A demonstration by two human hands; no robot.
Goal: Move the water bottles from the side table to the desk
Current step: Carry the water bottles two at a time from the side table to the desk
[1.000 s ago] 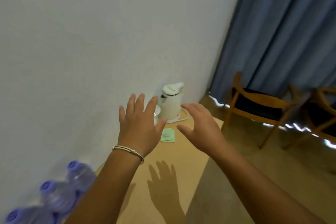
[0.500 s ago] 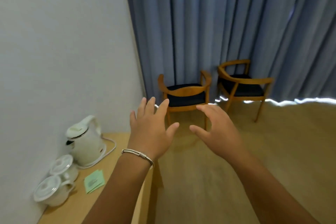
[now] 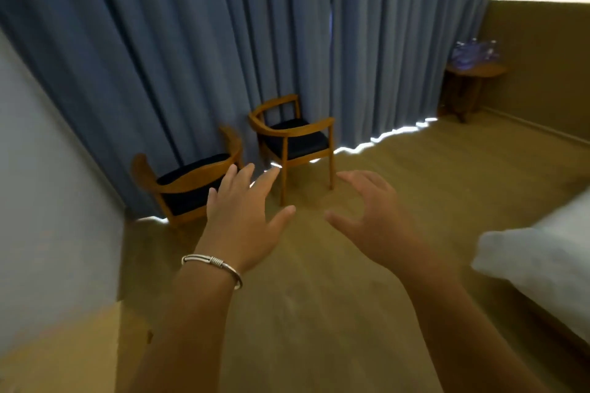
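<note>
Since a second ago the view has swung off the pale wooden desk (image 3: 57,357), now only a corner at lower left. Left hand (image 3: 242,220) and right hand (image 3: 370,220) are spread, empty. Clear purple-tinted water bottles (image 3: 474,51) remain on the far round wooden side table (image 3: 479,69); further transfers pending.

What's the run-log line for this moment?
left hand open, empty | right hand open, empty | water bottles on side table
</note>
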